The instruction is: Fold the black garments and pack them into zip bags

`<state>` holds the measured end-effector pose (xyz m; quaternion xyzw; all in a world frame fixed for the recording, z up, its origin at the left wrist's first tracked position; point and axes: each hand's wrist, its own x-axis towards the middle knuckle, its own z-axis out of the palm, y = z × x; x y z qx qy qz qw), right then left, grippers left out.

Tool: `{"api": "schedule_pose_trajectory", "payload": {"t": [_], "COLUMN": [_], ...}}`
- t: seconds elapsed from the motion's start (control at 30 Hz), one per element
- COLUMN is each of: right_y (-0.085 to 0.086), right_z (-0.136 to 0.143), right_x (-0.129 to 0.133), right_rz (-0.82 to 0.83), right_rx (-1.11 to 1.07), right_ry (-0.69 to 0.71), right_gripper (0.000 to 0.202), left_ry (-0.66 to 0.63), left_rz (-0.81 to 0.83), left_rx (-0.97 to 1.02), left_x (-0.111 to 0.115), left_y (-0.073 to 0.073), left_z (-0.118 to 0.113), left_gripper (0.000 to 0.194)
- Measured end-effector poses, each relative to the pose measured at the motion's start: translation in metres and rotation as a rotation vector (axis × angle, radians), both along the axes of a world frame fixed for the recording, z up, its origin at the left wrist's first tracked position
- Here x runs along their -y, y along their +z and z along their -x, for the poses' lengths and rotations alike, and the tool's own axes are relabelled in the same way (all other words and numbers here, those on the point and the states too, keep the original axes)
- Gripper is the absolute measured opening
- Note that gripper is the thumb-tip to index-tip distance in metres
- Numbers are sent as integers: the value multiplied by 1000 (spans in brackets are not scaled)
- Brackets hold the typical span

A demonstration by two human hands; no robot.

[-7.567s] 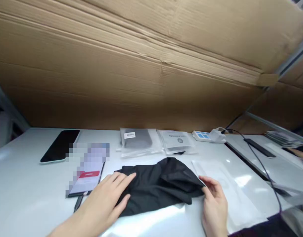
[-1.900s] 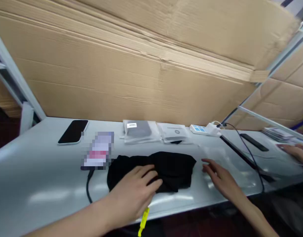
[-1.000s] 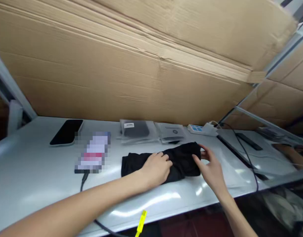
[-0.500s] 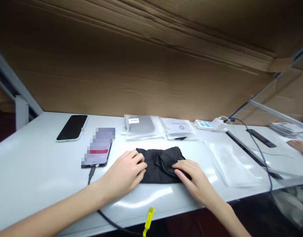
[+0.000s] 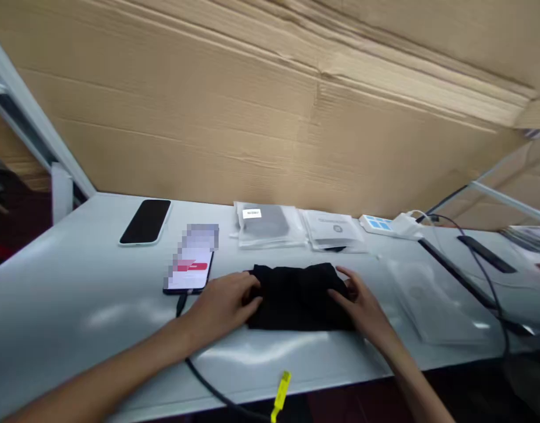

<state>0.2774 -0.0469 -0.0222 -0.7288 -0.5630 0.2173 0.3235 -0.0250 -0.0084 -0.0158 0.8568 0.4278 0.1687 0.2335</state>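
A yellow tag (image 5: pixel 280 398) hung at the tabletop's (image 5: pixel 53 305) near edge. Just beyond, a folded black cloth (image 5: pixel 296 296) was flanked by the left hand (image 5: pixel 221 305) and right hand (image 5: pixel 362 302), fingers loosely spread against its ends. Further back lay a lit phone (image 5: pixel 191 271), a dark phone (image 5: pixel 146 221), and bagged packets (image 5: pixel 270 224) whose white label was too small to be read.

No writing can be read: the white label (image 5: pixel 251 214) on the packed bag (image 5: pixel 268 225) is too blurred.
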Motion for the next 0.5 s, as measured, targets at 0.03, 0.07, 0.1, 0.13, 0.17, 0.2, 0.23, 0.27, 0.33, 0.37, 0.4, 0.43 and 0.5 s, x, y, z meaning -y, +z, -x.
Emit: {"api": "schedule_pose_trajectory", "payload": {"t": [0.03,0.07,0.1,0.13,0.17,0.2,0.23,0.27,0.33,0.37,0.4,0.43,0.5], "right_y": [6,14,23,34,44,54,62,69,75,75,73,69,58], "right_z": [2,5,11,19,30,43,55,66,79,79,77,72,60], "right_x": [-2,-2,-1,1,4,8,12,16,19,19,18,17,12], "right_rz": [-5,-20,-52,-89,-157,-215,-239,-254,-297,-313,-313,-286,-156], "right_rx": [-3,8,34,63,110,126,103,72,36,36,43,51,53], "right_ry": [3,-5,-20,-26,-40,0,91,180,240,215,165,116,84], "right_gripper": [58,57,56,55,55,53,54,55,51,47,43,40,38], "left_ry": [5,14,28,51,80,107,135,162,202,212,223,235,247], "left_rz": [13,27,39,49,57,65,72,78,80,77,74,74,92], "left_rx": [18,35,50,57,52,40,26,14,-4,-7,-8,-9,-6], "left_x": [0,0,0,0,0,0,0,0,0,-1,-1,-2,-3], "left_y": [1,2,3,5,6,7,7,8,8,8,8,8,9], "left_z": [0,0,0,0,1,2,3,5,7,8,9,10,10], "left_gripper": [18,17,16,16,18,22,24,27,29,30,31,32,33]}}
